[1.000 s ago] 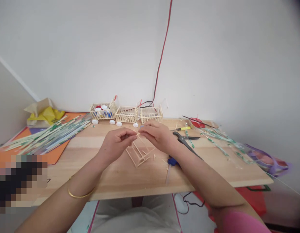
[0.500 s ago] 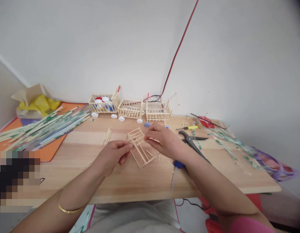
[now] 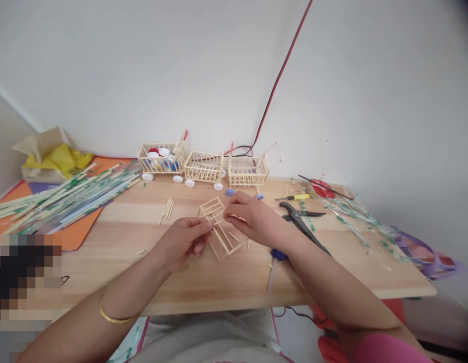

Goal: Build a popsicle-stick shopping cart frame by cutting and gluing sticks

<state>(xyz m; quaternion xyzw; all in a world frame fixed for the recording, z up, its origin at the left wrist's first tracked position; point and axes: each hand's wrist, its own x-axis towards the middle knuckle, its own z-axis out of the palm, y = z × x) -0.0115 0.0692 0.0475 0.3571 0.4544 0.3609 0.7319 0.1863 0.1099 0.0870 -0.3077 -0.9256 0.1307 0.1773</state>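
A small open frame (image 3: pixel 227 247) of thin wooden sticks lies tilted on the tabletop between my hands. My left hand (image 3: pixel 186 242) pinches its near left rail between thumb and index finger. From the right, my right hand (image 3: pixel 254 217) reaches over the frame with thumb and fingers pinched together, seemingly on the end of a short wooden stick that crosses the frame; the fingertips partly hide it. Several short cut sticks (image 3: pixel 166 209) lie to the left of the frame. Behind my right wrist rest black-handled pliers (image 3: pixel 300 222).
Three stick-built carts (image 3: pixel 203 169) with bottle-cap wheels line the wall. Wrapped sticks (image 3: pixel 78 194) cover an orange sheet (image 3: pixel 73 239) at left. A yellow-handled screwdriver (image 3: pixel 300 197), a blue-handled tool (image 3: pixel 278 254) and green-printed wrappers (image 3: pixel 351 229) lie at right. A red-black cable (image 3: pixel 281 75) hangs down.
My left hand has shifted slightly right and up along the frame's rail, its other fingers curled a little more. My right hand stays nearly in place at the frame.
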